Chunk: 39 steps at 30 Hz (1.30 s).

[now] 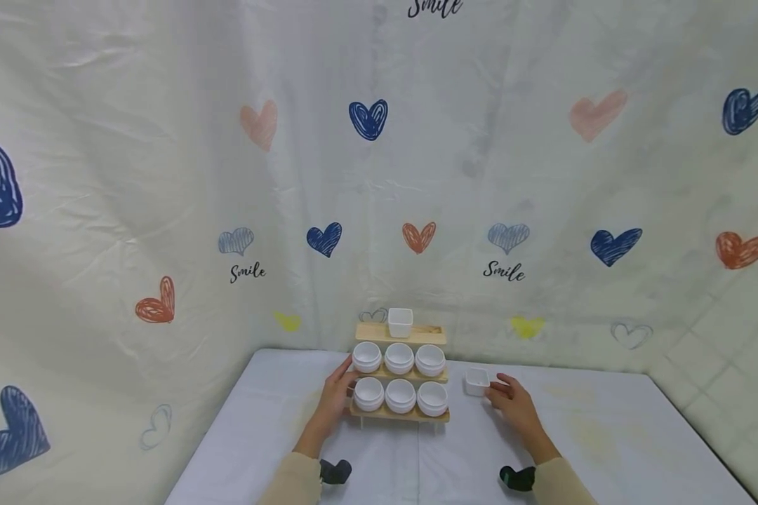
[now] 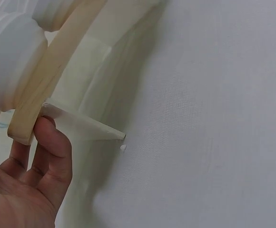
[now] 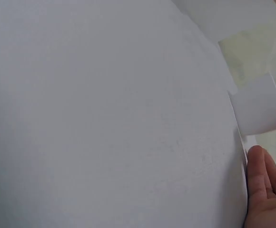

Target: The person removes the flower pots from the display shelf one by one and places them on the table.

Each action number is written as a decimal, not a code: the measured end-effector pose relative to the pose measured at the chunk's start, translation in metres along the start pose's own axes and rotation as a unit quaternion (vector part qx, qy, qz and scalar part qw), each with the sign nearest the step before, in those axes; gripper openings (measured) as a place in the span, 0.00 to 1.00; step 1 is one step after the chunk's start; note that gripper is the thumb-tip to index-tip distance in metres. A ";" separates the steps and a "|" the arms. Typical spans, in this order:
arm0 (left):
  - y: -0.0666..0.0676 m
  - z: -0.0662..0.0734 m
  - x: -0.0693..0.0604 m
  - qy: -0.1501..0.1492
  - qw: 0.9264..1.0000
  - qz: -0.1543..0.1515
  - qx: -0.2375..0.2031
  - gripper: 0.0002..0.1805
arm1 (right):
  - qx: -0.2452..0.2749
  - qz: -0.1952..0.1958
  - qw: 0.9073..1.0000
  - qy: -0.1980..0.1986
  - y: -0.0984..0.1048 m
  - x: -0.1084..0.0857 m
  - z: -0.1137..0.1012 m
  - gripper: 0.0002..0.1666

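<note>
A tiered wooden stand (image 1: 399, 414) holds round white bowls (image 1: 400, 396) in two rows, with a square white cup (image 1: 401, 322) on the top tier. At the stand's left side, my left hand (image 1: 333, 396) grips the end of a wooden board (image 2: 57, 66); the left wrist view shows its curled fingers by a pale leg (image 2: 85, 121). To the right of the stand, a small square white bowl (image 1: 476, 381) sits on the table. Beside that bowl, my right hand (image 1: 514, 407) has its fingers (image 3: 257, 171) spread close to the bowl's right side; whether they touch it is unclear.
A white cloth covers the table (image 1: 606, 428). Behind it hangs a pale curtain (image 1: 417, 175) printed with hearts and "Smile". Dark wrist straps (image 1: 336, 472) show at both sleeves. The table's back edge runs just behind the stand.
</note>
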<state>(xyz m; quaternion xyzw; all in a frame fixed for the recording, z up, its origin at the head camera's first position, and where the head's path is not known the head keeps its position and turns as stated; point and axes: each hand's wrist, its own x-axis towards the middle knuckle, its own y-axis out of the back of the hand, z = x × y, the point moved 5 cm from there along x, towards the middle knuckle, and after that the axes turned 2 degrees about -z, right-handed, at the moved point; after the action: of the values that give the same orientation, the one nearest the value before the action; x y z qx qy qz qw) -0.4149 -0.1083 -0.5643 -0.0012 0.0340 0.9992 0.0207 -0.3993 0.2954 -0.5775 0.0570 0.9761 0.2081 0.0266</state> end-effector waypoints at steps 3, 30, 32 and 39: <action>-0.003 -0.002 0.001 0.001 1.000 -0.005 0.000 0.34 | 0.029 0.016 0.999 -0.017 0.004 -0.005 0.003 0.39; -0.001 0.004 -0.001 -0.007 1.000 0.009 -0.009 0.33 | 0.091 0.053 0.993 0.047 0.010 -0.042 -0.091 0.21; -0.001 0.003 -0.001 -0.005 1.000 0.007 -0.008 0.33 | 0.081 0.048 0.994 0.056 0.008 -0.042 -0.098 0.20; -0.001 0.003 -0.002 -0.015 1.000 -0.002 -0.010 0.34 | 0.058 0.034 0.995 0.078 0.004 -0.043 -0.118 0.21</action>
<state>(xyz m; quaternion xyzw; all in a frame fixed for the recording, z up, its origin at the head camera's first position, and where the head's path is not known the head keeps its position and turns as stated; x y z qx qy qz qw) -0.4126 -0.1069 -0.5616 0.0135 0.0233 0.9994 0.0230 -0.3652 0.2463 -0.4667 0.0753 0.9832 0.1553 -0.0600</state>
